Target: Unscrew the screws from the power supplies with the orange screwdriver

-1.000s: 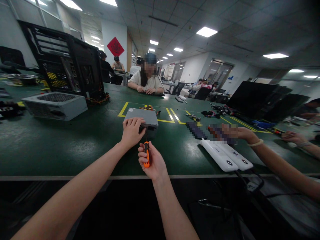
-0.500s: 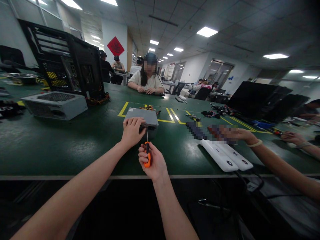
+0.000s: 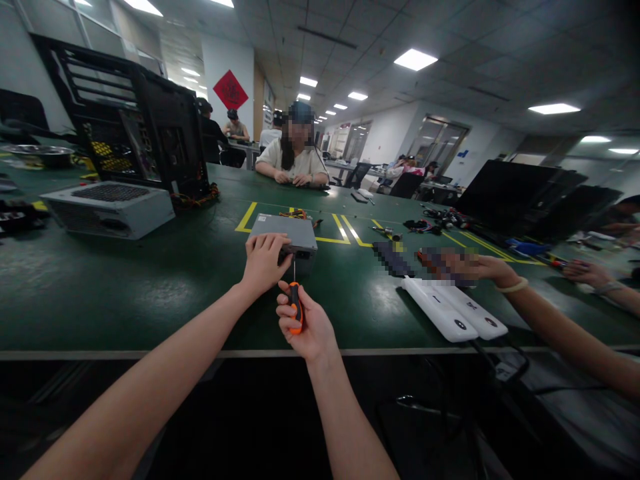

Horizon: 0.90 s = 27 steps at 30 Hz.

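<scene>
A grey metal computer power supply (image 3: 295,230) lies on the green table in front of me. My left hand (image 3: 266,261) grips its near left corner, with fingers over the top and the thumb at the front face. In my right hand (image 3: 310,320) is an orange and black screwdriver (image 3: 296,312), its handle wrapped by the fingers. The thin shaft points away from me, up to the front face of the power supply, beside the left thumb. Whether the tip sits in a screw is too small to tell. Coloured cables (image 3: 299,214) stick out behind the power supply.
At left stand a second power supply (image 3: 113,210) and an open black computer case (image 3: 135,127). White devices (image 3: 440,313) lie at right, near a co-worker's hand (image 3: 493,270). Another person (image 3: 295,157) sits across the table (image 3: 200,300). Dark monitors (image 3: 515,200) stand at far right.
The screwdriver handle has turned a little in my right hand, showing more black on its side. My left hand and the power supply have stayed in place.
</scene>
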Motion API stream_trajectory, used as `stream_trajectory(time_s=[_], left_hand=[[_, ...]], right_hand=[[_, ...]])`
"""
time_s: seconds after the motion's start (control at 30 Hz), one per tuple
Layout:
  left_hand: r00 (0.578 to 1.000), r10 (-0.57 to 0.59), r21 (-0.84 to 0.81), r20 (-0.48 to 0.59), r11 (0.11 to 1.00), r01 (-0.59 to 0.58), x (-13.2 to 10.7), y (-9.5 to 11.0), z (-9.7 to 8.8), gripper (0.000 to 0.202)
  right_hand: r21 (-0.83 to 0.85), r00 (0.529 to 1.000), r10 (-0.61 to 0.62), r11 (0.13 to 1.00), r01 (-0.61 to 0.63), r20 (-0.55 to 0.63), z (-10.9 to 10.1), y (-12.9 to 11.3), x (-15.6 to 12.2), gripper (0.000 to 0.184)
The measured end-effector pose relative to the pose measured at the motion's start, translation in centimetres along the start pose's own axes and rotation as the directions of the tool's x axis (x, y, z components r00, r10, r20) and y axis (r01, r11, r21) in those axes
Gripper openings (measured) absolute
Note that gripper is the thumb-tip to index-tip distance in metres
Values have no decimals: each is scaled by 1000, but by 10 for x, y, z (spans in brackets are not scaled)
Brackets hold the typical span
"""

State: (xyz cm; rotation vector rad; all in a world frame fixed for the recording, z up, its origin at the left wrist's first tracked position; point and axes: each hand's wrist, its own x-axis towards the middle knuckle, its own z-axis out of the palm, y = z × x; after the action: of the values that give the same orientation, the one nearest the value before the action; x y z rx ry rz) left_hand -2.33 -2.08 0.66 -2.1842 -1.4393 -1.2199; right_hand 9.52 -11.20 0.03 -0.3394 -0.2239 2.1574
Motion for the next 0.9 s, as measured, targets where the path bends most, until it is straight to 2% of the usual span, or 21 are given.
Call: stream_trajectory(time_s=[0.23,0.5,0.67,0.9], left_hand=[[1000,2,3,-2,1000,-2,0,0,0,22],[1000,1,3,5,1000,-1,0,1,-1,22],[1000,-7,-9,13,1000,7,0,1,-1,23],[1000,1,-2,3,1000,-1,0,0,0,22]], right_hand=[[94,999,-18,995,22,-41,0,0,-1,30],[31,999,-31,999,32,-21,0,0,0,34],[80,996,-39,996,45,-79,0,1,1,24],[43,999,-41,998,41,-15,-1,2,1,32]])
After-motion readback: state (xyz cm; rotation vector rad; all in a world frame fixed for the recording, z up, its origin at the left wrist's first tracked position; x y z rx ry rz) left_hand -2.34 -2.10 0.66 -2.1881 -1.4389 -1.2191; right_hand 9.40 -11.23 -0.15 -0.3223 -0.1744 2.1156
